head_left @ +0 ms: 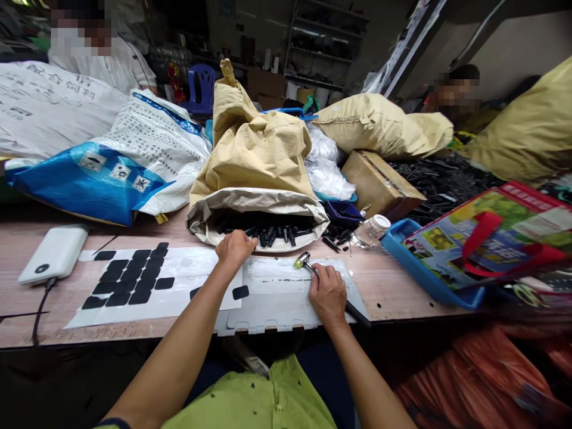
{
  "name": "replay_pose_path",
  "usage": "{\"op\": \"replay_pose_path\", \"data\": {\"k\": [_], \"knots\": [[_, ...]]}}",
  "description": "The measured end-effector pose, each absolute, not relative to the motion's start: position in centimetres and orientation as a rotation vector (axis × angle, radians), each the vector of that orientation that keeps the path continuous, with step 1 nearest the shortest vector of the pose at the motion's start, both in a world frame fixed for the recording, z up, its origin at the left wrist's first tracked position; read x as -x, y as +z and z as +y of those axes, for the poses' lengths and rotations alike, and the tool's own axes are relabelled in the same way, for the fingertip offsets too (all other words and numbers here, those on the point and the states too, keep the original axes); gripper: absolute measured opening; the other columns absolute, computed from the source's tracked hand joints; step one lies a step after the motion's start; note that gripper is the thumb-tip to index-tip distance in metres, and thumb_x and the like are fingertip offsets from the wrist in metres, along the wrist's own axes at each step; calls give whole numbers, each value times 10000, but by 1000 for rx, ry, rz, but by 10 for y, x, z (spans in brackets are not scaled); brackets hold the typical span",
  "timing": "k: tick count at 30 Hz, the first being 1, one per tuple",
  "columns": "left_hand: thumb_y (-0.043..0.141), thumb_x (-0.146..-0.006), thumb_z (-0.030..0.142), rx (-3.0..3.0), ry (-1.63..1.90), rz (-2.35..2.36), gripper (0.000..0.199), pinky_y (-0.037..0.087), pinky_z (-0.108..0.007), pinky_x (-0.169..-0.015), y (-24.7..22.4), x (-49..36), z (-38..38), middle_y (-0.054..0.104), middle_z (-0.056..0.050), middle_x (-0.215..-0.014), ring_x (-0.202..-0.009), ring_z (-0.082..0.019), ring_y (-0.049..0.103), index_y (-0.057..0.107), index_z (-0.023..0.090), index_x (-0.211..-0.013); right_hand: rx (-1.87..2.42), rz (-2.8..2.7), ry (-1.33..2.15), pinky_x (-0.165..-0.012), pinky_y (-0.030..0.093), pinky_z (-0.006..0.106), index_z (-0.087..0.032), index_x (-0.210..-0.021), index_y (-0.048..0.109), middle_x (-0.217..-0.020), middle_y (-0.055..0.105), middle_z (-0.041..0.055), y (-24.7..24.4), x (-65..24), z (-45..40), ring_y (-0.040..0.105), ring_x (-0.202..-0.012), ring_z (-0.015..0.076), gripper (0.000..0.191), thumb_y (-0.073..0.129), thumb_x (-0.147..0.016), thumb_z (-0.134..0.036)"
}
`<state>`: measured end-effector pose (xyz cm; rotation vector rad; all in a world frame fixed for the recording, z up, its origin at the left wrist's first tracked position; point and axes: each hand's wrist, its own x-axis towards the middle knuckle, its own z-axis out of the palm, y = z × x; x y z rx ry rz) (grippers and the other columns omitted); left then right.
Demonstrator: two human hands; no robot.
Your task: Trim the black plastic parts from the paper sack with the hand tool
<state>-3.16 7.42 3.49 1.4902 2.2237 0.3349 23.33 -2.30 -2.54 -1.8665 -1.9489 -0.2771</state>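
Note:
My left hand [236,249] is at the mouth of a tan sack [263,158], its fingers closed at the edge of a heap of black tubular parts [277,233]; what they hold, if anything, is too small to name. My right hand [328,293] is wrapped round a small hammer [305,260], whose metal head with a yellow-green face points left over a grey board [277,316]. To the left, a white sheet [172,307] carries rows of black rounded patches [129,274]. A single black patch [241,292] lies near the sheet's right edge.
A white power bank [53,253] with a cable lies at left, below a blue-and-white sack [102,173]. At right are a clear jar [373,229], a cardboard box [379,185] and a blue basket [429,268] under a colourful bag. Two people are behind the sacks.

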Motion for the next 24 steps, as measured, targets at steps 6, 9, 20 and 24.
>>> {"op": "replay_pose_path", "data": {"k": [6, 9, 20, 24], "knots": [[620, -806, 409, -1578, 297, 2261, 340, 518, -433, -833, 45, 11, 74, 753, -176, -1109, -1049, -374, 697, 772, 198, -1025, 1875, -1942, -288, -774, 318, 324, -232, -1151, 660, -979, 615, 46, -27, -233, -23, 497, -921, 219, 222, 574, -948, -207], [626, -800, 360, -1592, 247, 2263, 353, 518, -424, -829, 47, 11, 77, 752, -183, -1112, -1059, -376, 694, 772, 190, -1072, 1874, -1940, -289, -776, 320, 325, -233, -1155, 658, -988, 616, 44, -28, -233, -23, 498, -926, 216, 223, 575, -949, -213], [702, -851, 325, -1820, 651, 1629, 220, 460, -310, -794, 19, 41, 0, 734, -12, -995, -919, -215, 632, 750, 271, -1059, 1869, -1935, -259, -783, 335, 334, -222, -1159, 656, -989, 610, 53, -27, -233, -24, 500, -924, 216, 228, 551, -957, -215], [716, -834, 231, -2013, 701, 1536, 204, 420, -363, -908, -4, 22, -1, 695, -41, -989, -1047, -259, 554, 763, 248, -1032, 1857, -1933, -256, -784, 339, 331, -222, -1161, 663, -988, 618, 56, -28, -234, -24, 503, -916, 216, 233, 550, -957, -219]]}}
